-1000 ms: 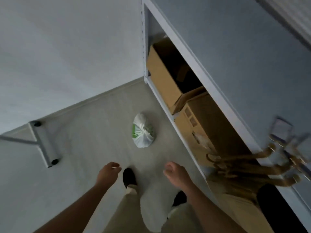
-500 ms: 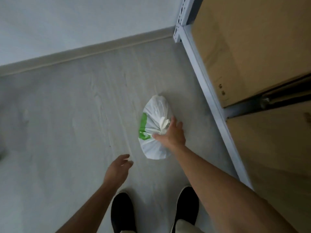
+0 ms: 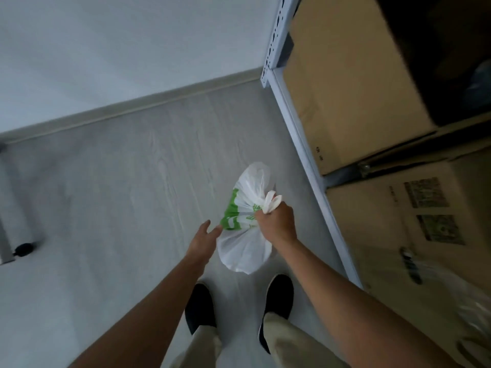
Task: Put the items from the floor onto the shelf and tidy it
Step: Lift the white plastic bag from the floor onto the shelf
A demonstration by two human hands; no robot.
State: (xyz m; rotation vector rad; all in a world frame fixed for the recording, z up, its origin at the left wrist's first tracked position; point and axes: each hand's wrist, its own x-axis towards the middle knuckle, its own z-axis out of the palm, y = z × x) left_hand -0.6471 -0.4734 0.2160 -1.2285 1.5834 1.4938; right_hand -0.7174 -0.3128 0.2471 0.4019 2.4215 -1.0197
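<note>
Closest to the camera are two black shoes (image 3: 199, 306) and light trousers, with both bare arms reaching down and forward over the pale floor (image 3: 106, 197). The left hand (image 3: 203, 239) is open, with its fingers apart, and its fingertips are just beside the green part of the bag or touching it; I cannot tell which. It looks ready to hold up the side of the bag so that it does not swing. The right hand (image 3: 276, 221) is shut tight around the knot at the top of the white and green plastic bag (image 3: 243, 229). The knot is the easy place to hold, because the rest of the bag is soft and full. The bag hangs from that fist in front of the shoes, and it seems to be off the floor or just leaving it, but I cannot be sure. Just to the right of the bag stands the metal shelf (image 3: 313, 160), with its grey rail running along the floor. On the low level sit big cardboard boxes (image 3: 345, 88), pushed right up to the rail, so little room shows there. The bag probably needs a free spot higher up or between the boxes. Farthest away are the skirting board and the white wall (image 3: 119, 43).
</note>
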